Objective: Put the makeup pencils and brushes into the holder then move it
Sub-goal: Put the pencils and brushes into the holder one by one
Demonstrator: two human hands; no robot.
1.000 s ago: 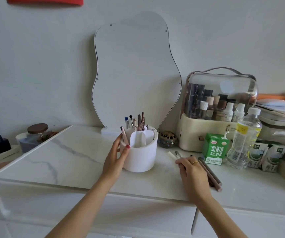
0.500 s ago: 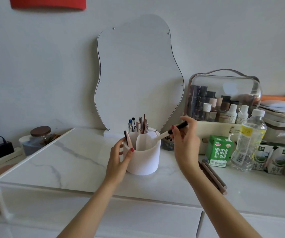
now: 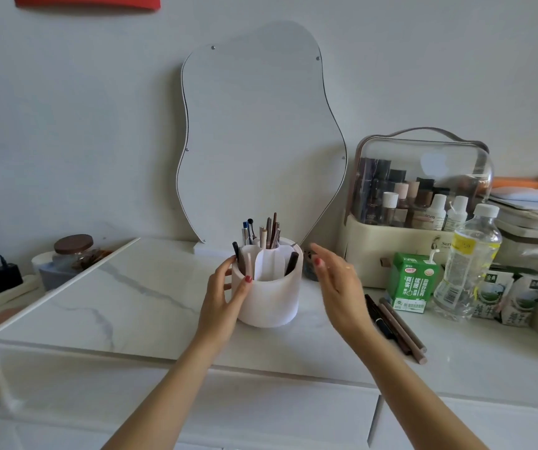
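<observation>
Head view: right hand (image 3: 337, 280), now empty and spread, has dropped its brush (image 3: 291, 263) into holder (image 3: 269, 298) steadied by left hand (image 3: 225, 295); pencils (image 3: 397, 326) remain rightward.

A wavy mirror (image 3: 261, 141) leaned on the wall; right of it stood a clear-lidded cosmetics case (image 3: 420, 203), a green carton (image 3: 412, 282) and a water bottle (image 3: 467, 264), and far left a brown-lidded jar (image 3: 73, 253)
</observation>
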